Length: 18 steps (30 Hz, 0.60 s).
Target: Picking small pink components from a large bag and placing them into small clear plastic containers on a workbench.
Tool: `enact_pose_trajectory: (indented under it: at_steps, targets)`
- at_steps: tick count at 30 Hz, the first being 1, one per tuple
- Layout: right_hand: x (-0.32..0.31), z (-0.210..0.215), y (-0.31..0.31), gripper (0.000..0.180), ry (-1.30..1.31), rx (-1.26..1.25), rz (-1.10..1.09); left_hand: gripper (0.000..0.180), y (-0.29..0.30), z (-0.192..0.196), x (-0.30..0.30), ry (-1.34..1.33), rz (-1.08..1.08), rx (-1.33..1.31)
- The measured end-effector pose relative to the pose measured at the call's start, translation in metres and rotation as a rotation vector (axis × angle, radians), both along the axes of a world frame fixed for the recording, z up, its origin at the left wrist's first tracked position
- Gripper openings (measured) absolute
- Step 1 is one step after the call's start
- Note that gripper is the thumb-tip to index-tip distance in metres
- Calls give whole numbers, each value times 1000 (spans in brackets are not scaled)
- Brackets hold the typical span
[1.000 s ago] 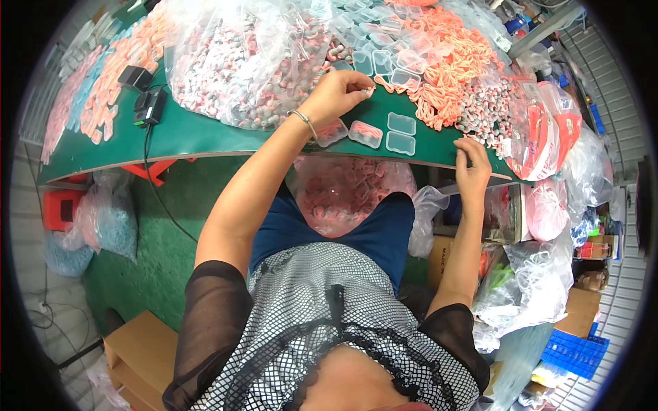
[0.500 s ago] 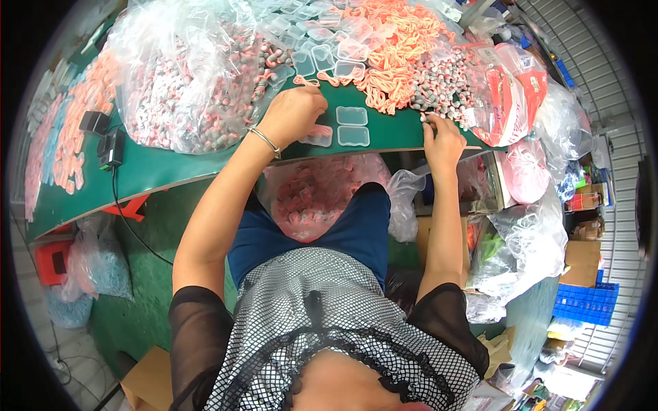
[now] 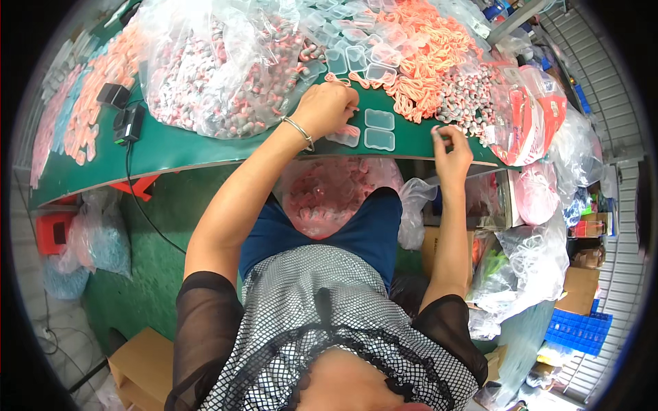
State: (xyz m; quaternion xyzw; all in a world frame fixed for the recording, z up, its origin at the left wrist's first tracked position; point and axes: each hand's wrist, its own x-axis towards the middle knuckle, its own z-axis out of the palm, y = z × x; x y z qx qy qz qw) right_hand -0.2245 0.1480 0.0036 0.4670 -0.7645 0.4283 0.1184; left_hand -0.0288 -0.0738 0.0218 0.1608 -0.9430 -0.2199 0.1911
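My left hand (image 3: 325, 111), a bangle on its wrist, is over the table with its fingers bent together. It is just above a small clear plastic box (image 3: 346, 137) with salmon-pink cord inside. Whatever those fingers hold is hidden. My right hand (image 3: 453, 156) is at the table's front edge, thumb and forefinger curled toward each other. Anything between its fingertips is too small to name. A pile of grey-and-pink earplugs (image 3: 468, 103) lies just beyond it. Two clear box halves (image 3: 379, 130) rest between my hands, and looped orange cords (image 3: 418, 92) are heaped behind them.
A large clear bag of grey-and-pink pieces (image 3: 216, 96) covers the table's left middle. Empty clear boxes (image 3: 343, 34) lie at the back. Black adapters (image 3: 127, 123) with a cable sit at left. A red-and-white bag (image 3: 524, 130) stands at right; another bag (image 3: 322, 195) hangs below.
The view has shifted, so the table appears farther right. My right hand has drawn back a little from the earplug pile. My left hand stays near the filled box.
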Motion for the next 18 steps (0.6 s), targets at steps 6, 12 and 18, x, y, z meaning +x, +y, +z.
enact_pose_trajectory:
  at_steps: [6,12,18]
  targets:
    - [59,16,-21,18,207,-15,334,13,40,8,6,147,-141,77]
    - [59,14,-29,17,329,89,403,12,55,-3,1,142,-85,-84]
    - [61,17,-27,18,352,133,448,20,57,-4,2,60,-49,-131]
